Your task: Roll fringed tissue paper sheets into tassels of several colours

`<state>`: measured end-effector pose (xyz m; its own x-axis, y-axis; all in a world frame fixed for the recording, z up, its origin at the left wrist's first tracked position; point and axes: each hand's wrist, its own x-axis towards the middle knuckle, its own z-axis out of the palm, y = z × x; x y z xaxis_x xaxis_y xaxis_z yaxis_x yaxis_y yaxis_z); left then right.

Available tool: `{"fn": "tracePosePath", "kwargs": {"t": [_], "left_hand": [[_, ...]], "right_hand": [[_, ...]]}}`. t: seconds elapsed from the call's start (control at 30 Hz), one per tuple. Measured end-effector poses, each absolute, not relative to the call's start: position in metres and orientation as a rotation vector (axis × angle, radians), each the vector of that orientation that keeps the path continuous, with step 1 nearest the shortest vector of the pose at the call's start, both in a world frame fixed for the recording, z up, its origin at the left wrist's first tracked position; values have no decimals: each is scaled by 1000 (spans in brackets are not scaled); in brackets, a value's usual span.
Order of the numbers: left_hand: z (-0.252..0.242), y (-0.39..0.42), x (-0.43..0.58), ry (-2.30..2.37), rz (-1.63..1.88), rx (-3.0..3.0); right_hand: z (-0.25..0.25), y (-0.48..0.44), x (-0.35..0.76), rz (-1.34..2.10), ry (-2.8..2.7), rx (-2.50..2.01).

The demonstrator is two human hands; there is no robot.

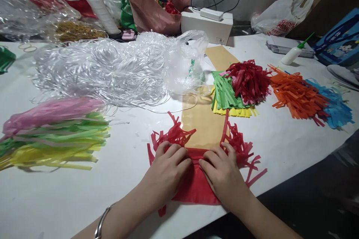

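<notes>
A red tissue paper tassel (196,185) lies in front of me, its fringed strips spreading out on both sides. My left hand (171,170) presses and pinches the sheet's folded middle from the left, fingers curled over it. From the right, my right hand (221,171) grips the same fold, thumb close to the left thumb. A tan paper sheet (206,119) lies flat just beyond the fold. Parts of the red paper are hidden under both hands.
Pink, green and yellow tassels (56,130) lie at left. Behind sits a heap of white cord (112,67). Fringed bundles, dark red (248,82), orange (300,95) and blue (339,106), lie at right, near a glue bottle (293,55). A white box (207,26) stands at back.
</notes>
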<state>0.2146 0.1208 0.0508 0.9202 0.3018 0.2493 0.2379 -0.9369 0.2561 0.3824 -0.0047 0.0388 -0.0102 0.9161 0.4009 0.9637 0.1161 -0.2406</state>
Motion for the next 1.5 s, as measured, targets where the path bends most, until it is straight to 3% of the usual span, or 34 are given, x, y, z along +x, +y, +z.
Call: {"fn": "tracePosePath", "kwargs": {"t": [0.53, 1.1, 1.33, 1.5], "left_hand": [[42, 126, 214, 402, 461, 2784], [50, 120, 230, 787, 315, 2895], [52, 129, 223, 310, 339, 2971], [43, 130, 226, 254, 476, 3050]], "right_hand": [[35, 9, 382, -180, -2109, -1865], [43, 3, 392, -40, -1724, -2116], [43, 3, 391, -62, -1785, -2010], [43, 3, 388, -152, -2001, -1868]]}}
